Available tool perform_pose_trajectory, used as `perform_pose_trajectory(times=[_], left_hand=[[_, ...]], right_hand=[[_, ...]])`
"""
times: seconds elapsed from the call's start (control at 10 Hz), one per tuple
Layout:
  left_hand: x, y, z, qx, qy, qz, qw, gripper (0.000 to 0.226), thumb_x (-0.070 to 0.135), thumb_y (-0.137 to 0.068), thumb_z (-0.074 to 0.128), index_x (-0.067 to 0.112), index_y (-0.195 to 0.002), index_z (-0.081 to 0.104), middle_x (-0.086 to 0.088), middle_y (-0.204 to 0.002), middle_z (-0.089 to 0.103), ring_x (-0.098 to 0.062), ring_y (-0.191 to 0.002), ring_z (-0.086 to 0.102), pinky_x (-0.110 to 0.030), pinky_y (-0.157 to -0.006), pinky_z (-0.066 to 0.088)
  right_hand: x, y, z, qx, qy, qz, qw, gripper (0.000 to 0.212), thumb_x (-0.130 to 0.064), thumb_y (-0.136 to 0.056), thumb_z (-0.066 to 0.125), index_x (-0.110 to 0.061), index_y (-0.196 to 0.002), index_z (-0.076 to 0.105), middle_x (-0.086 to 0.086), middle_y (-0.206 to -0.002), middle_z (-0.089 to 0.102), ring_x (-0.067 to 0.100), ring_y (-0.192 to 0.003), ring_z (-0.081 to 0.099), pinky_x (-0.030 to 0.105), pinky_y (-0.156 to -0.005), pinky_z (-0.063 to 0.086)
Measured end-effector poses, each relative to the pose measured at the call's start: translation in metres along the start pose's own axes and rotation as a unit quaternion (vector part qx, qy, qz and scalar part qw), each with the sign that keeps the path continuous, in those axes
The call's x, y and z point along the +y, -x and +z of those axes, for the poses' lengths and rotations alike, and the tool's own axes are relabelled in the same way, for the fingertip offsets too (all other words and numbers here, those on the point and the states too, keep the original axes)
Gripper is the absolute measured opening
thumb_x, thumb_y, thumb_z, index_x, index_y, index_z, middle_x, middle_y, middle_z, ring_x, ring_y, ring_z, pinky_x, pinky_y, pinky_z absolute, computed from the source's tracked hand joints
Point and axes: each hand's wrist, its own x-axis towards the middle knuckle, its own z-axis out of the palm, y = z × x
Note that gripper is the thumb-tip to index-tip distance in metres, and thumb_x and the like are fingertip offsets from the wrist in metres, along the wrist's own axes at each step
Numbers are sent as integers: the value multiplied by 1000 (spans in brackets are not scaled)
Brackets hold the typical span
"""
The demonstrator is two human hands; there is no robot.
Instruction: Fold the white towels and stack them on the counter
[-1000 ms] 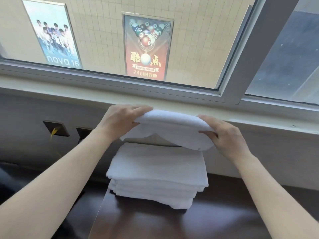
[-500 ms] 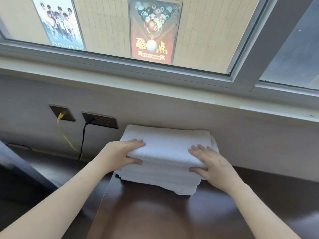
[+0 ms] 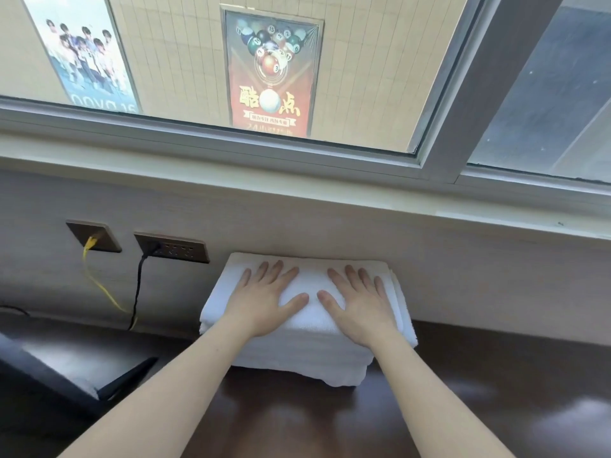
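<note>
A neat stack of folded white towels [image 3: 299, 357] sits on the dark glossy counter [image 3: 496, 401], back edge against the wall [image 3: 463, 269], top flat, layered edges showing in front.

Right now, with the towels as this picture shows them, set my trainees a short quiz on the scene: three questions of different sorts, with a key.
1. True or false: the left hand and the right hand both lie flat, fingers straight, on top of the towel stack.
2. Where does the towel stack stand? A) on the window sill; B) on the dark counter, against the wall; C) on a chair.
3. Fill in: the cable plugged into the leftmost wall plate is ___ in colour.

Key: 1 true; 2 B; 3 yellow.
</note>
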Motion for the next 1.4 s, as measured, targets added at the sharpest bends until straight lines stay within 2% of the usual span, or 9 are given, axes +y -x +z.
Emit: perform_pose_trajectory(times=[0.2,0.3,0.4,0.7,0.9,1.0,1.2,1.3,1.4], left_hand=[[-24,5,-4,28,5,-46,999,69,70,-95,16,40,-157,14,4,-167,6,-17,-153,-4,-41,-123,-2],[6,-5,-5,54,35,-15,998,66,65,-97,13,38,-157,18,1,-168,4,-18,-153,-7,-40,-123,-3],[33,-14,4,38,29,14,999,63,62,-99,11,39,-157,17,1,-167,6,-19,-154,-2,-39,-122,-2],[-33,-4,15,63,-10,-53,997,72,72,-90,8,44,-156,13,7,-167,9,-17,-153,0,-40,-124,1],[-55,-2,15,65,95,-123,986,65,75,-91,24,51,-152,19,15,-166,6,-19,-150,13,-47,-114,30],[-64,2,15,69,147,-133,978,61,74,-93,26,53,-150,20,17,-165,5,-22,-146,29,-45,-110,36],[-77,15,12,84,282,-103,950,54,54,-102,38,41,-153,29,8,-166,16,-11,-150,18,-35,-117,21],[-80,26,3,108,265,-106,952,51,47,-103,38,35,-153,34,3,-163,26,-13,-150,20,-36,-119,20],[-64,35,-17,129,218,-87,963,51,52,-102,37,39,-152,35,4,-165,21,-16,-150,22,-38,-116,24]], right_hand=[[28,3,-12,20,59,107,992,67,-64,-97,10,-32,-155,17,-2,-165,10,26,-151,3,52,-120,0],[0,-2,-14,89,67,53,992,72,-63,-94,4,-29,-155,20,0,-164,16,25,-150,3,51,-120,-6],[-20,-7,-2,34,19,3,999,62,-59,-97,8,-38,-155,14,-1,-166,8,22,-152,-2,49,-121,-6],[28,1,12,56,-27,76,995,57,-60,-99,17,-43,-153,17,-8,-165,8,18,-152,-3,44,-122,10],[35,-2,17,64,-114,70,989,57,-63,-95,20,-47,-150,23,-15,-164,8,11,-151,-6,43,-117,23],[39,-1,17,78,-131,55,987,53,-55,-100,23,-42,-152,27,-9,-165,10,11,-151,-4,36,-119,14],[41,7,9,73,-134,46,987,52,-46,-103,24,-33,-153,26,-1,-165,10,17,-152,-1,36,-120,13],[38,22,3,88,-135,63,985,54,-47,-103,26,-28,-153,27,0,-164,13,20,-151,6,42,-119,21],[41,37,-9,102,-117,69,986,56,-54,-102,26,-33,-153,26,-7,-165,13,16,-151,8,46,-117,25]])
